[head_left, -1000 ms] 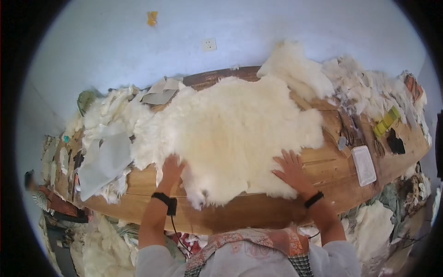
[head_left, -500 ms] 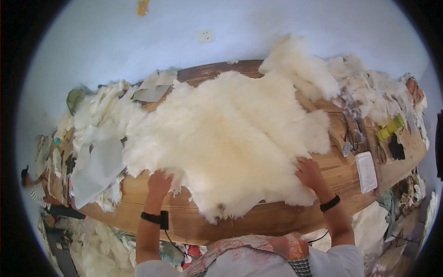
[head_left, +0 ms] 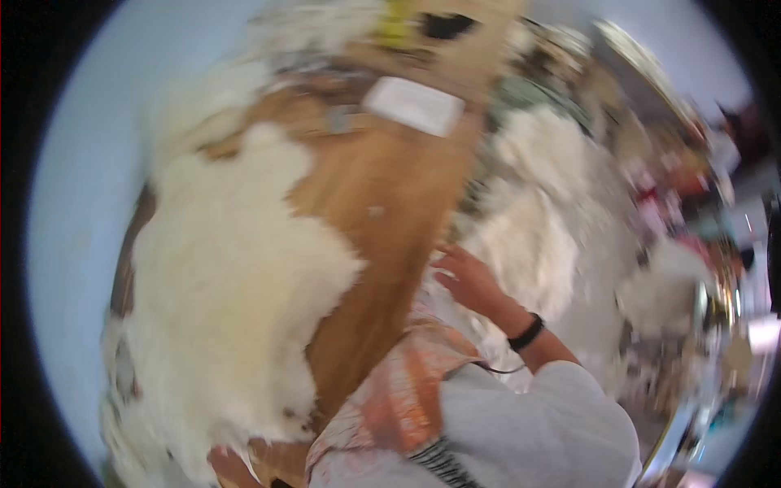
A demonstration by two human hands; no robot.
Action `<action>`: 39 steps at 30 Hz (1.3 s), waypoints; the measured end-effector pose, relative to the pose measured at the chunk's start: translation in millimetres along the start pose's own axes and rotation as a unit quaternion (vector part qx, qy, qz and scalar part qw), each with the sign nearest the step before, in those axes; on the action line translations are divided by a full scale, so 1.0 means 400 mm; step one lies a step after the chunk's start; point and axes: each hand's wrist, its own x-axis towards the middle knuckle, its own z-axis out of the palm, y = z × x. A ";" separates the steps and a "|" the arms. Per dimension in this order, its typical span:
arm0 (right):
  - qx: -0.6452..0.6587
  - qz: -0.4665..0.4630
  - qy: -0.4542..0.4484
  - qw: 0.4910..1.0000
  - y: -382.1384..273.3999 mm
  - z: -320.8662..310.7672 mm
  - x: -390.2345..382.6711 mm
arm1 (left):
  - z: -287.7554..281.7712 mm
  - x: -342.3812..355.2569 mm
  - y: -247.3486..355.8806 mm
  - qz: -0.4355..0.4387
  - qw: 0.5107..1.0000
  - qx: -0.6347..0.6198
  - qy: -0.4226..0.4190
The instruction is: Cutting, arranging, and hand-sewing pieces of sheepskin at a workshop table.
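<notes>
A large cream-white sheepskin (head_left: pixel 244 285) lies spread with its wool up on the wooden table (head_left: pixel 399 195). My left hand (head_left: pixel 232 468) is at the lower picture edge, against the skin's near border. Its fingers are blurred and partly cut off, so its grip does not show. My right hand (head_left: pixel 472 281) is off the skin, beside the table's edge. Its fingers are apart and it holds nothing visible. A black band circles the right wrist.
A white rectangular tray (head_left: pixel 413 106) lies toward the table's far end, near a yellow object (head_left: pixel 394 23) and a black scrap (head_left: pixel 446 26). More pale pelts (head_left: pixel 529 244) are heaped right of the table. A person (head_left: pixel 724 159) is blurred at far right.
The view has swung strongly to the right, and the picture is blurred. My right hand has left the sheepskin's edge for the table's edge. My left hand remains by the skin.
</notes>
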 end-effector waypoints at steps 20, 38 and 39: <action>-0.054 0.467 -0.074 0.880 0.423 0.042 -0.930 | -0.141 -0.032 0.367 0.150 0.970 -0.150 0.117; -0.031 0.337 -0.204 0.919 0.977 -0.130 -0.581 | -0.275 -0.193 0.749 -0.036 0.981 -0.172 0.077; -0.005 0.313 -0.176 0.933 0.986 -0.159 -0.557 | -0.285 -0.194 0.768 -0.019 0.981 -0.174 0.079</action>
